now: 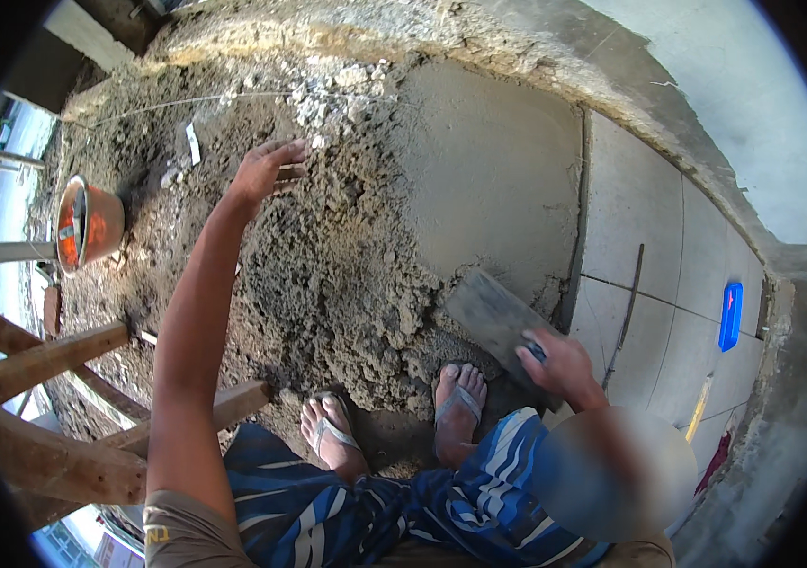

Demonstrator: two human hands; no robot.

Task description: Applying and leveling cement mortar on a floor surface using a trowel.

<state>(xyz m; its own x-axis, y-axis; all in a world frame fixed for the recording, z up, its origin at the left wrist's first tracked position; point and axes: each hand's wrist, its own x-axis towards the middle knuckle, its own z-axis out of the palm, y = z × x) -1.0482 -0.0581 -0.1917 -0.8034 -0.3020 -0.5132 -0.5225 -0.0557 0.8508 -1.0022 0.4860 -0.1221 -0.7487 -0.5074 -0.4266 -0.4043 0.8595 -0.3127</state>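
My right hand (559,365) is wrapped round the handle of a flat rectangular trowel (491,308). Its grey blade lies over the near edge of a smoothed patch of wet mortar (493,151). My left arm reaches forward, and the left hand (273,172) hangs over rough, lumpy mortar (328,275) with its fingers stretched out and nothing in them. The lumpy material borders the smooth patch on its left side. White rubble (332,95) lies just beyond the left hand.
Floor tiles (636,218) adjoin the mortar at right, with a thin rod (629,312) and a blue plastic tray (730,317) on them. An orange bucket (105,222) stands far left, near wooden beams (53,360). A string (205,97) crosses the back; walls flank the area.
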